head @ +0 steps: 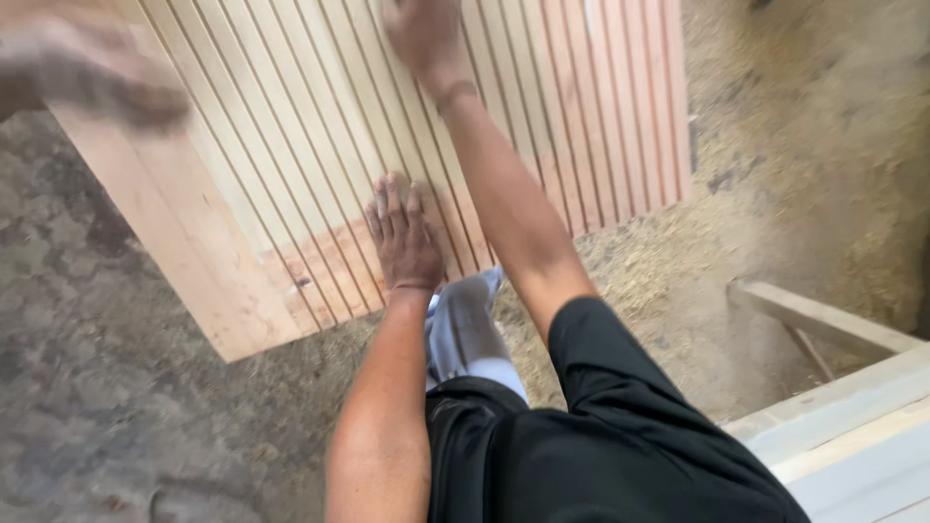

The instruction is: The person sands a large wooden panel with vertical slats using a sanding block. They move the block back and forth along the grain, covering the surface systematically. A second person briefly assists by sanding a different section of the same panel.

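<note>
At the far left edge we see a blurred hand [92, 73] of another person over the upper corner of the work, too smeared to tell what it does. Below it runs the grey concrete floor [116, 407], dusty and mottled. On that floor lies the grooved wooden panel [291, 126], pale timber with many narrow parallel slots running up the view, its plain border toward the left and a reddish patch near its lower edge. Our left hand [402, 237] lies flat on that lower part, palm down, fingers straight and close together; its grip is open and holds nothing, only pressing on the wood. Just right of it our right arm stretches up across the panel, and our right hand [421, 34] rests on the slats near the top edge; it is blurred, so we cannot tell how its grip stands. Further right the ground is strewn with sawdust [678, 261], and at the far right sit pale wooden boards [852, 436], well apart from the panel.
</note>
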